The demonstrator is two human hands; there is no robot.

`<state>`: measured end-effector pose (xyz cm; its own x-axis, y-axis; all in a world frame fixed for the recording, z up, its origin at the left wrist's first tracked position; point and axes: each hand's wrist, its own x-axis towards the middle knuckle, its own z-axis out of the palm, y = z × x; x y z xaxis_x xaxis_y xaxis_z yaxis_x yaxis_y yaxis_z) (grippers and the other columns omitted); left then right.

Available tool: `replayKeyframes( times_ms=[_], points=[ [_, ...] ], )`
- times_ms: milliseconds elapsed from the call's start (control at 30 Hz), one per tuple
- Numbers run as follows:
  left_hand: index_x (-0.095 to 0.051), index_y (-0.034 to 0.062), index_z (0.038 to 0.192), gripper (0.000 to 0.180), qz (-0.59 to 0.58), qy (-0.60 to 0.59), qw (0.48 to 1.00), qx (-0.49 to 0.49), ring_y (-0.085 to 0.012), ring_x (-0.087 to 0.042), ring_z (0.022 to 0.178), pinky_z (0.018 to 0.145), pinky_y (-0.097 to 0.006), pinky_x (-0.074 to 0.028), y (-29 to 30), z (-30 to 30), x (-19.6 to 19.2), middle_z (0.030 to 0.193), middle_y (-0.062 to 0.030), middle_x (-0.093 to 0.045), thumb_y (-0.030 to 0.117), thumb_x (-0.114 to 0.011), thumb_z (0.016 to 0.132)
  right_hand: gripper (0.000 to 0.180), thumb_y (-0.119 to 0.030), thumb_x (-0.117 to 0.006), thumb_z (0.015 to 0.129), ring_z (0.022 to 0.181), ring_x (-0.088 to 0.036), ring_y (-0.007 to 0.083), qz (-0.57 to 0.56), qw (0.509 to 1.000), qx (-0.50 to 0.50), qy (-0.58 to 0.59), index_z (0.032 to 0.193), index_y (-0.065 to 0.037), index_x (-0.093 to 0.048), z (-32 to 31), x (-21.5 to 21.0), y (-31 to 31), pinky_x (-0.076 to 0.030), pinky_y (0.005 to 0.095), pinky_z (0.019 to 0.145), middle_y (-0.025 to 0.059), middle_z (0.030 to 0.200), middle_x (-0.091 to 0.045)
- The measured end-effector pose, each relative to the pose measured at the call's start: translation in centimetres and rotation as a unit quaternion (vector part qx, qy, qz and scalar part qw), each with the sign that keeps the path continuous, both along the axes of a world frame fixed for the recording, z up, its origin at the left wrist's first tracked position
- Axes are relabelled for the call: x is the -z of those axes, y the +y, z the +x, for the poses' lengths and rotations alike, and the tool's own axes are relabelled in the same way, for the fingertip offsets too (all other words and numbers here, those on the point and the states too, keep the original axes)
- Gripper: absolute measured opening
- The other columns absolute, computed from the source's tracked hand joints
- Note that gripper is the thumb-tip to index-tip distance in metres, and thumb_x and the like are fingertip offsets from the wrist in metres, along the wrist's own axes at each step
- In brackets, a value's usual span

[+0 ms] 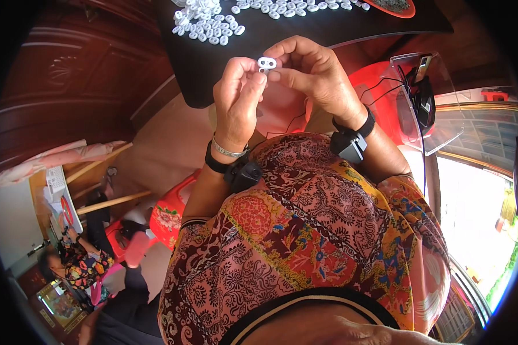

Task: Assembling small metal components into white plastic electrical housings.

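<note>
A small white plastic piece with two holes [266, 62] is pinched between the fingertips of both hands, just below the edge of a black table [213, 80]. My left hand [237, 100] grips it from the left with thumb and forefinger. My right hand [313, 75] holds it from the right, fingers curled over. Each wrist wears a black band with a small box; the left wrist also has a silver bangle. Several loose white pieces of the same kind [207, 23] lie in a heap on the table above the hands.
A red dish [394, 7] sits at the table's far right. A clear stand with a black device [423, 95] and cables stands to the right. Another person in patterned clothes [77, 264] sits at lower left near a red stool [170, 215].
</note>
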<state>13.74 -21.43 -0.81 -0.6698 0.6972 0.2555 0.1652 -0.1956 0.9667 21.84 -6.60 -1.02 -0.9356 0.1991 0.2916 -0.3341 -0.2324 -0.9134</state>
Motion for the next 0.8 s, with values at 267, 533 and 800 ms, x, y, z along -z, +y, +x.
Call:
replayKeyframes(
  times_ms=[267,533,800],
  points=[
    [-0.047,-0.0011,0.107,0.023,0.036,0.142,0.989,-0.005,-0.0101,-0.051,0.072,0.063,-0.025,-0.044,-0.9,-0.7,0.5,0.088,-0.0079,-0.057,0.015,-0.051,0.091,0.024,0.001,-0.063,0.083,0.089,-0.058,0.0086,-0.038,0.998,-0.031,-0.031,0.107,-0.002,-0.058,0.3,-1.2,-1.0,-0.047,0.0216,0.081,0.0023,0.096,-0.062],
    [-0.049,-0.0022,0.107,0.024,0.025,0.396,0.914,-0.082,-0.0269,-0.056,0.067,0.062,-0.034,-0.047,-1.1,-1.8,1.0,0.086,-0.0166,-0.058,0.013,-0.053,0.088,0.026,0.001,-0.063,0.083,0.087,-0.058,0.006,-0.042,0.996,-0.047,-0.063,0.108,-0.003,-0.059,0.5,-2.2,-1.3,-0.047,0.0171,0.072,0.0012,0.094,-0.063],
    [-0.051,-0.0027,0.101,0.022,0.058,0.446,0.886,-0.112,-0.0247,-0.055,0.063,0.057,-0.033,-0.045,-1.0,-2.5,0.8,0.078,-0.0143,-0.057,0.016,-0.05,0.09,0.029,0.004,-0.061,0.084,0.092,-0.06,0.0093,-0.006,0.999,-0.02,-0.047,0.112,0.002,-0.057,0.3,-2.4,-2.6,-0.049,0.0218,0.082,0.0057,0.099,-0.064]
  ],
)
